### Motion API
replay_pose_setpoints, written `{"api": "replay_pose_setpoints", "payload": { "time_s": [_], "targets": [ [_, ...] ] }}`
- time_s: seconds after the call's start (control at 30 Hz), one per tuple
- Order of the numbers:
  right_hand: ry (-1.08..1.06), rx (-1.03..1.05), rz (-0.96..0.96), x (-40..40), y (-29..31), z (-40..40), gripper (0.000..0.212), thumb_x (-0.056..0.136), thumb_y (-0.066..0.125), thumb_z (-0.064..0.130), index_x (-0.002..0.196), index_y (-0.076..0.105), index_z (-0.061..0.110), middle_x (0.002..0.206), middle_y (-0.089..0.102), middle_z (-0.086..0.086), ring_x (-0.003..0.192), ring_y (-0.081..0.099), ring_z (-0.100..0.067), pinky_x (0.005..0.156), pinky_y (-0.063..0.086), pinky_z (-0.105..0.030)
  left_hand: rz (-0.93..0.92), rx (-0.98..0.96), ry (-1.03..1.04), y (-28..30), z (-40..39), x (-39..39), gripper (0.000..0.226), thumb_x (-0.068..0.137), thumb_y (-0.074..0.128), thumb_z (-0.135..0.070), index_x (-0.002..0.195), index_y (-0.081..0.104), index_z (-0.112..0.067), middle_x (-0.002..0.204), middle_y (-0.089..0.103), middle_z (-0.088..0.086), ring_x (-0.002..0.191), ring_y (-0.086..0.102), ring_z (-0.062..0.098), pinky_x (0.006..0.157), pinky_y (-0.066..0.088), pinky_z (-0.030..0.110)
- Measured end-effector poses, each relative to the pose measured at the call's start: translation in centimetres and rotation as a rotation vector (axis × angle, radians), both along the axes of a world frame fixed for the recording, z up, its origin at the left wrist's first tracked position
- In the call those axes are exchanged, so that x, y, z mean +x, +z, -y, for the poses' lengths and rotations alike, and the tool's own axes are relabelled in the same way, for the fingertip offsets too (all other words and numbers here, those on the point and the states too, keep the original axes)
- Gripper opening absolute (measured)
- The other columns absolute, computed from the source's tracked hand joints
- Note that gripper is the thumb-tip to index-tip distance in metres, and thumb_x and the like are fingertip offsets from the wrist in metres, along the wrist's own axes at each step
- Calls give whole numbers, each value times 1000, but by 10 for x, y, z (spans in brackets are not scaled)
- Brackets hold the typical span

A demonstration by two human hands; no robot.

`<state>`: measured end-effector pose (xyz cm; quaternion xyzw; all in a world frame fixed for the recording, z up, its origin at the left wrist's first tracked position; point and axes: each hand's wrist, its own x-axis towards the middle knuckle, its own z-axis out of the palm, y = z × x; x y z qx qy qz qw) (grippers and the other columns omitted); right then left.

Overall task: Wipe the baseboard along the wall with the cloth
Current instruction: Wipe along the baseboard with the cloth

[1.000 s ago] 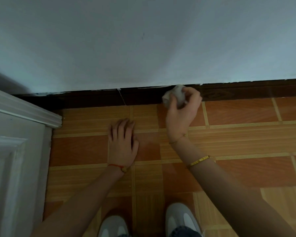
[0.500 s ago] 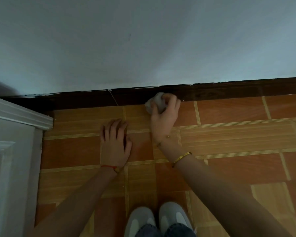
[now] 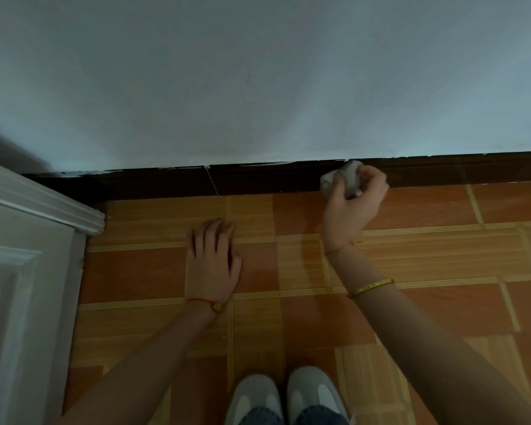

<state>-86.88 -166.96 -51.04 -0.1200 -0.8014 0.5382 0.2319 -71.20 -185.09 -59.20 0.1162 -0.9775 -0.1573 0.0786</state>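
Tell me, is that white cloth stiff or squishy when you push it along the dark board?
Probably squishy: the cloth is bunched into a wad inside the right hand. It likely weighs little, since curled fingers alone hold it against the baseboard. It seems unlikely to roll away if dropped.

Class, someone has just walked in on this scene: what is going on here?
A person crouches on a tiled floor facing a wall. The right hand grips a crumpled pale cloth and presses it against the dark baseboard at the foot of the wall. The left hand rests flat on the floor, apparently as a prop. A white door frame stands at the left, and the person's shoes show at the bottom.
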Motion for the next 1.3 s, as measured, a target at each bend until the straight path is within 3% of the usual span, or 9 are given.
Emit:
{"api": "replay_pose_setpoints", "payload": {
  "time_s": [0.23, 0.4, 0.6, 0.7, 0.8, 0.97, 1.03, 1.2, 1.3],
  "targets": [
    [359, 70, -52, 26, 8, 52, 27, 81, 71, 1, 104, 58, 4, 109, 52, -11, 98, 52, -10, 83, 43, -9, 20, 66, 166, 9, -26, -16, 46, 85, 44, -25, 127, 56, -10, 136, 50, 15, 129, 46, 39, 115, 24, 64],
    [206, 36, -56, 11, 10, 19, 24, 83, 69, 5, 105, 59, 7, 107, 55, -7, 95, 56, -13, 80, 52, -29, 40, 73, 3, 11, -44, -25, 46, 90, 41, -28, 131, 54, -13, 140, 47, 12, 132, 43, 35, 117, 22, 62],
    [-132, -40, -43, -17, 6, -36, 27, 85, 69, 19, 109, 59, 11, 105, 54, -2, 93, 58, -14, 77, 54, -31, 71, 86, -66, 5, -60, -34, 47, 97, 38, -29, 139, 50, -12, 145, 46, 13, 138, 39, 34, 119, 22, 61],
    [-105, -11, -48, -17, 5, -36, 28, 86, 69, 15, 110, 57, 7, 108, 55, -6, 96, 59, -16, 79, 52, -24, 91, 45, -76, 0, -60, -35, 48, 98, 36, -30, 141, 49, -12, 146, 45, 14, 139, 39, 33, 119, 21, 62],
    [72, 54, -38, -4, 1, -13, 27, 83, 69, 8, 108, 56, 6, 109, 54, -9, 98, 55, -15, 82, 50, -24, 84, 23, -68, -1, -62, -34, 49, 99, 36, -31, 142, 49, -12, 147, 45, 14, 140, 38, 32, 119, 22, 63],
    [308, 164, -19, 10, -5, 14, 30, 80, 71, -1, 106, 57, 5, 108, 53, -11, 95, 48, -2, 81, 40, -4, 66, 39, -82, 0, -59, -33, 51, 99, 35, -34, 144, 47, -13, 149, 45, 13, 141, 38, 34, 117, 24, 64],
    [273, 158, -24, 8, -5, 7, 29, 81, 70, 0, 107, 59, 6, 108, 54, -10, 96, 50, -4, 82, 42, -7, 65, 48, -81, -1, -59, -33, 52, 98, 35, -34, 145, 47, -14, 149, 45, 12, 141, 38, 34, 117, 23, 65],
    [-22, 97, 28, -17, -10, -48, 27, 81, 67, 7, 105, 58, 12, 104, 53, 0, 93, 56, -15, 79, 53, -35, 35, 54, -74, -2, -60, -33, 49, 99, 37, -32, 141, 51, -13, 147, 46, 12, 140, 40, 34, 119, 20, 64],
    [-38, 100, 25, -21, -13, -51, 26, 82, 68, 8, 106, 57, 8, 105, 52, -2, 92, 57, -15, 77, 52, -28, 31, 43, -73, -2, -60, -32, 49, 98, 37, -31, 141, 52, -13, 147, 47, 11, 140, 40, 34, 119, 20, 63]
  ]
}}
